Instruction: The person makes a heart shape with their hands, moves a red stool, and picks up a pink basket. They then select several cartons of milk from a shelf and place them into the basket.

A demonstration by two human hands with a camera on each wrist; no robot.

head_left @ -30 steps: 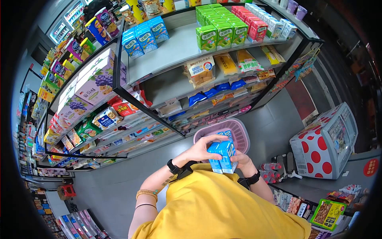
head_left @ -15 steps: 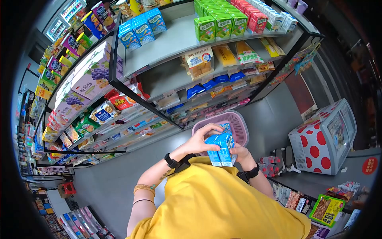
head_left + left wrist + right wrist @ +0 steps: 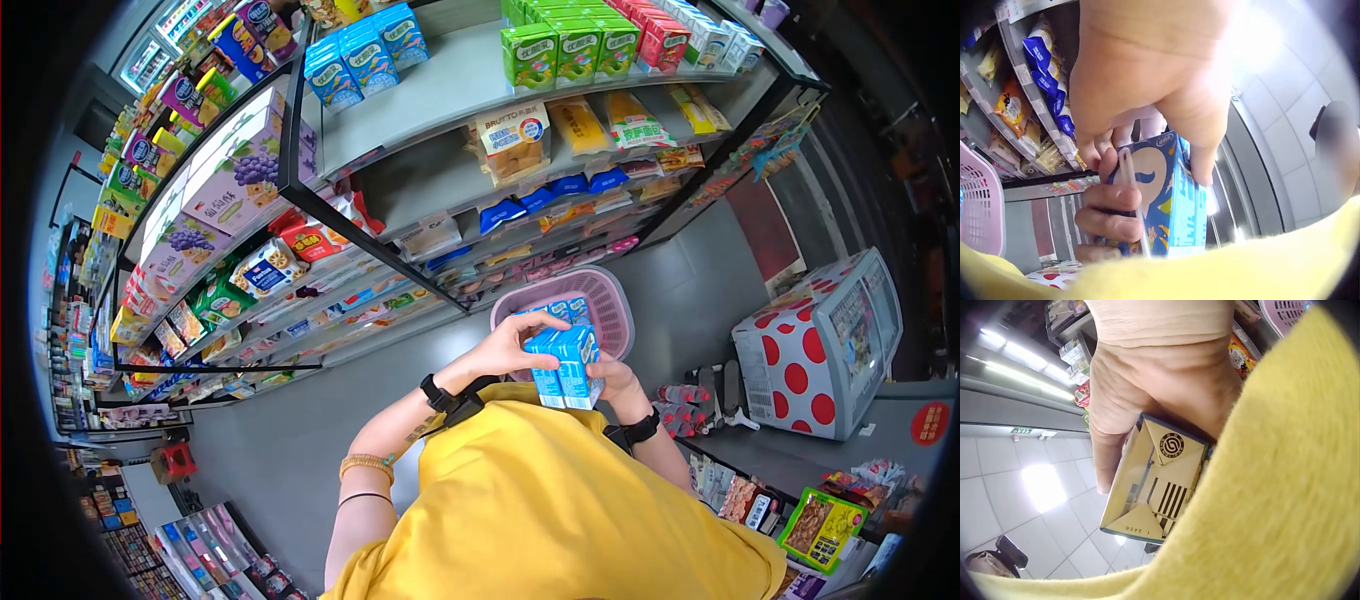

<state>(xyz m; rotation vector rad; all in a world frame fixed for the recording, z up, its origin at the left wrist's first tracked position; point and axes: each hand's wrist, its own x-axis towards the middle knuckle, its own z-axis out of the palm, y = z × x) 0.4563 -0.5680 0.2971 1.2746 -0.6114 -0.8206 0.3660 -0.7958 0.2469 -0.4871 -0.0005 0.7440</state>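
Observation:
A pair of blue drink cartons (image 3: 566,372) stands side by side between my two hands, close in front of the yellow shirt. My left hand (image 3: 508,345) grips them from the left, thumb across the near side and fingers over the top. From the right, my right hand (image 3: 620,381) holds the same cartons. In the left wrist view a straw in clear wrap (image 3: 1130,187) lies along a carton's side, with right-hand fingers (image 3: 1110,222) around it. The right wrist view shows a carton's end (image 3: 1163,487) with a printed barcode. More blue cartons (image 3: 577,309) lie in the pink basket (image 3: 626,320) beyond the hands.
Ahead is a shelf (image 3: 455,80) with blue cartons (image 3: 367,58), green cartons (image 3: 528,57), red cartons (image 3: 662,47) and bagged bread (image 3: 513,143). A red-dotted freezer (image 3: 790,370) stands at right, near bottle packs (image 3: 682,408). Boxed snacks (image 3: 225,190) fill the left shelf.
Both hands keep hold of the cartons, which turn slightly and sit a little farther right in the view. More of the blue cartons in the basket shows now. The head view shifts slightly.

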